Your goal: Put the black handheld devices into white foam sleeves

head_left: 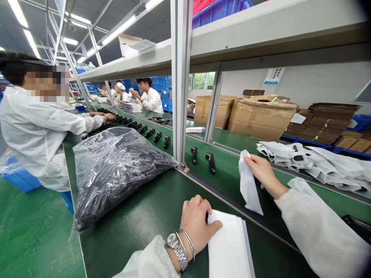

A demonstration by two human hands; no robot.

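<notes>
The bench (pixel 139 239) lies under the left grip (pixel 195 224); left of it sits a clear bag (pixel 116 173). That grip's thumb touches a white stack (pixel 227 247); whether it pinches, I cannot tell. The right grip (pixel 265 173) pinches a white pouch (pixel 249 189) hanging below.

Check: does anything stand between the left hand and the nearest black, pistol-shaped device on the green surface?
Only a thin, silver metal strip lies between the left hand and the device; nothing taller shows.
</notes>
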